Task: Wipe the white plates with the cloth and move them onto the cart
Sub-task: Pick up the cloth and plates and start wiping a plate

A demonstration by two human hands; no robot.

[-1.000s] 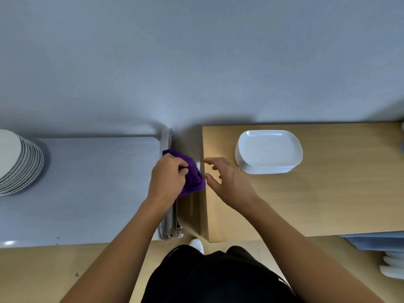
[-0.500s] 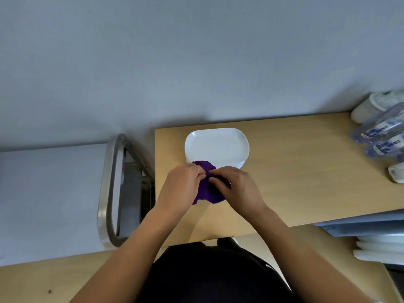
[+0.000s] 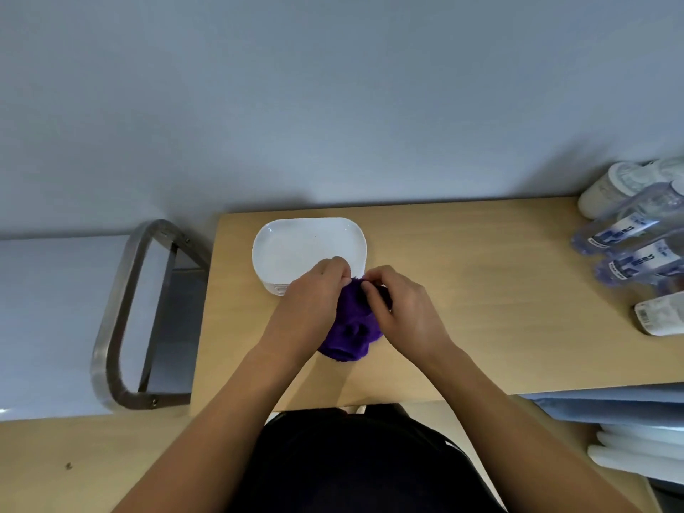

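Purple cloth is held by both hands over the counter, bunched into a lump. Whether its lower end rests on the wood cannot be told.

Left hand: fingers are curled onto the cloth's top left edge, so the cloth is grasped. The knuckles overlap the near right corner of the plate stack in view.

Right hand: the cloth's top edge is pinched between fingers and thumb, just beside the left hand's grip. The two hands are nearly touching there.

White plates: one stack of rounded-rectangle plates, set on the counter near its far left corner, close to the wall. A small dark speck is seen on the top plate. The cloth is positioned at the stack's near right corner, not on the top plate's face.

Cart: a white top is seen left of the counter. Its metal loop handle is located at the end facing the counter.

Clear bottles with blue labels are lying at the counter's right end, well apart from the hands.
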